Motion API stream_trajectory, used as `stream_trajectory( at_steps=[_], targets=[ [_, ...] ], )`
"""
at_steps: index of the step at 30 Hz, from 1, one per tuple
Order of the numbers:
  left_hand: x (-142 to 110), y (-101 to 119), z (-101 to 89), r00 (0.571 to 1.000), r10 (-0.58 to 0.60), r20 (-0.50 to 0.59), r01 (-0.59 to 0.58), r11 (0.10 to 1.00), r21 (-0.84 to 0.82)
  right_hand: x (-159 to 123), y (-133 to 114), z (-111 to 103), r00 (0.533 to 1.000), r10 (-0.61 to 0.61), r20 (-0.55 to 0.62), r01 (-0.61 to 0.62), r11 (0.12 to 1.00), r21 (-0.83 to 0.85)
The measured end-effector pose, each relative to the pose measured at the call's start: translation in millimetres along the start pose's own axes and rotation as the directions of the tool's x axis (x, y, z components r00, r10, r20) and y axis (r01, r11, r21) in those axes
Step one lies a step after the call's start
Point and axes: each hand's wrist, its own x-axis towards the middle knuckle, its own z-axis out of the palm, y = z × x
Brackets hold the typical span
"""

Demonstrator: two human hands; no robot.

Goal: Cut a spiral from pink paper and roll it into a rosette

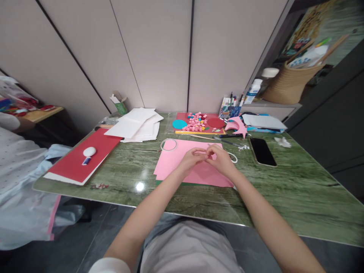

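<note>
Over the pink paper [170,167], my left hand [191,159] and my right hand [220,159] meet at the fingertips. Each has its fingers curled and pinched together. Whatever lies between the fingertips is too small to make out. Dark green paper [196,184] shows under the pink sheet's near edge. A thin white ring [168,150] lies across the sheet's far left corner. Beside my right hand is another white ring [236,157], partly hidden. Behind the hands, a heap of small pink pieces [196,123] lies on red material, between a blue disc [179,124] and a red disc [216,123].
White sheets [133,123] and red paper [85,159] with a white oval object [89,151] lie on the left. Rightward are a cut pink piece [236,127], a phone [262,151], a crumpled tissue [283,142] and a pen holder [230,108]. Someone's clothing [17,163] shows far left.
</note>
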Motion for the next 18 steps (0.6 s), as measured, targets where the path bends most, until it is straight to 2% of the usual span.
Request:
stream_trajectory(
  at_steps=[7, 14, 18],
  targets=[
    [3.7, 3.1, -5.2, 0.996, -0.050, -0.076, 0.048, 0.998, -0.028, 1.5, -4.2, -5.0, 0.999, 0.021, 0.048, -0.023, 0.999, 0.033],
    [7.8, 6.1, -15.4, 0.997, -0.080, 0.005, 0.080, 0.996, -0.030, 1.7, -0.9, -6.9, 0.997, 0.018, 0.078, -0.024, 0.997, 0.075],
    [8.1, 9.0, -19.2, 0.995, -0.077, 0.065, 0.073, 0.996, 0.059, 1.8, 3.1, -6.3, 0.990, 0.000, 0.143, -0.015, 0.994, 0.105]
  ],
)
